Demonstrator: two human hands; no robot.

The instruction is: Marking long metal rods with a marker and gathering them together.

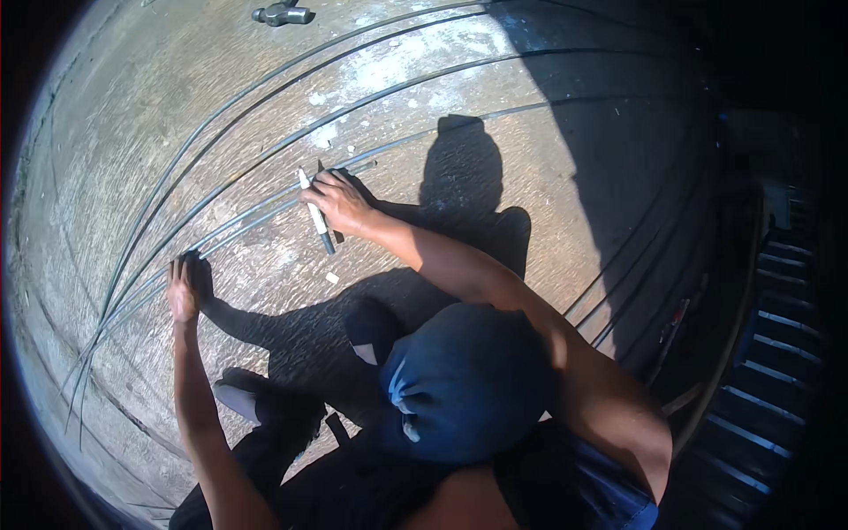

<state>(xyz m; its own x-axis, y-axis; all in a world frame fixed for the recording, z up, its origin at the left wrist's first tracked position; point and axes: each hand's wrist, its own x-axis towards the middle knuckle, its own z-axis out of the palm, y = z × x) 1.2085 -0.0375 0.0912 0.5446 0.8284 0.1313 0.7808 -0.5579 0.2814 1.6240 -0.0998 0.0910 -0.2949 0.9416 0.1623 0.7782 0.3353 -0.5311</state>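
My right hand [340, 205] is closed around a white marker [314, 215] with a dark end. Its fingertips rest at the end part of the thin metal rods lying on the ground. Farther left and nearer, my left hand [182, 290] is closed at the fingers on a thin metal rod [231, 223]; the exact grip is partly hidden. More long metal rods [265, 157] curve across the ground beyond my hands, and they come together at the lower left.
A hammer [283, 14] lies at the far edge. A small pale chip [332, 277] sits below the marker. Between my arms bulges a knotted dark blue cloth [468, 380], and a shoe [237, 394] is at lower left. Slatted metal [768, 371] stands at right in shade.
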